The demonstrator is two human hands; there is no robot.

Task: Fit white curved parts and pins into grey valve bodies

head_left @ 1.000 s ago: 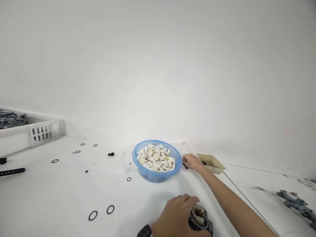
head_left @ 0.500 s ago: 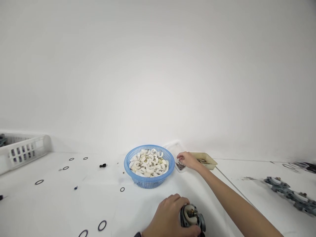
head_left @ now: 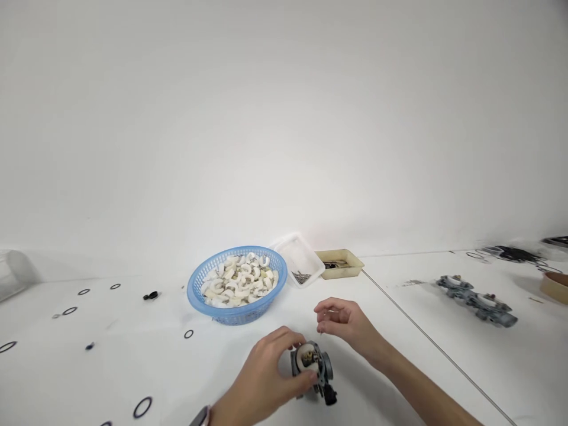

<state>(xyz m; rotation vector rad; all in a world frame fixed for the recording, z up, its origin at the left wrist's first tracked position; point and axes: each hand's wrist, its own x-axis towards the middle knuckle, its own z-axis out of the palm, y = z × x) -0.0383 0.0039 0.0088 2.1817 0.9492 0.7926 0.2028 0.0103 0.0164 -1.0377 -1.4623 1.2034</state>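
Observation:
My left hand (head_left: 270, 373) grips a carburetor (head_left: 317, 367) on the white table, fingers and thumb around its left side. A white curved float and brass parts show in its open top. Just above and to the right of it is my right hand (head_left: 344, 322), fingertips pinched together. A thin small pin seems to stick down from them, too small to make out well. Beyond the hands, a blue basket (head_left: 237, 319) holds many white curved floats (head_left: 239, 278). A white tray (head_left: 302, 257) with small metal pins stands to the basket's right.
A yellowish tray (head_left: 341, 271) with metal tools stands against the wall. More carburetor bodies (head_left: 477, 300) lie at the right, near black rings (head_left: 515, 254) and a brown container (head_left: 554, 287). Rubber rings (head_left: 142, 407) and a small black part (head_left: 151, 295) are scattered at left.
My right hand has come back from the white tray to beside the carburetor. My left hand still holds the carburetor. The view has swung to the right.

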